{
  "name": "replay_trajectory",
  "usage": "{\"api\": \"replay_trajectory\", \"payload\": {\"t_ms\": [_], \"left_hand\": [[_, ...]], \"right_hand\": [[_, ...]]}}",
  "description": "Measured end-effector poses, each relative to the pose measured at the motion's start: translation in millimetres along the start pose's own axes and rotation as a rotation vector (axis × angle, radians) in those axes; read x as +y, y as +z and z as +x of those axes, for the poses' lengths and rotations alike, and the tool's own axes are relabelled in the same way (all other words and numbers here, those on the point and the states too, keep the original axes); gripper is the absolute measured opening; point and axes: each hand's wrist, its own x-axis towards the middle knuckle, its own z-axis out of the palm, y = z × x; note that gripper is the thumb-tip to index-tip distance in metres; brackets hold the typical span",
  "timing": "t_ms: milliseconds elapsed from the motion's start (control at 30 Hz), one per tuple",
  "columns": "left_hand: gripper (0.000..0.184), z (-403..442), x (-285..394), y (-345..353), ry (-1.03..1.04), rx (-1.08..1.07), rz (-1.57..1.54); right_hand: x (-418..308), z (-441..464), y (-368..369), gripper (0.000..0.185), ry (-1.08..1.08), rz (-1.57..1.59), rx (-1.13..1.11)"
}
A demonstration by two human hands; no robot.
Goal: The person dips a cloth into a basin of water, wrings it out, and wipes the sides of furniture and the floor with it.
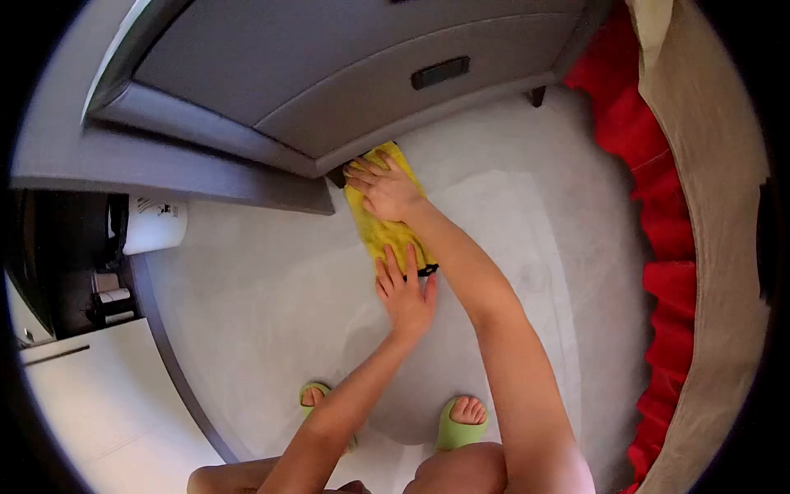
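A yellow cleaning cloth (372,216) with a dark edge lies spread lengthwise on the pale floor, its far end at the foot of the grey cabinet. My right hand (387,191) presses flat on the far half, fingers spread and pointing left near the cabinet leg. Nearer to me, my left hand (406,296) rests with its fingertips on the cloth's near end, the fingers apart and the palm over the floor. Neither hand is closed round the cloth.
Above the cloth stands the grey cabinet (346,90) on short legs. A red ruffled fabric (666,206) hangs along the right. At left are a white bin-like container (156,226) and a white cabinet (115,403). My feet wear green slippers (453,432) on the floor.
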Motion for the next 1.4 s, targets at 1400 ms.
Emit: {"api": "replay_trajectory", "payload": {"t_ms": [1400], "left_hand": [[0.076,48,138,40,0.590,-0.443,-0.115]], "right_hand": [[92,-191,-96,0.072,0.943,-0.312,0.156]]}}
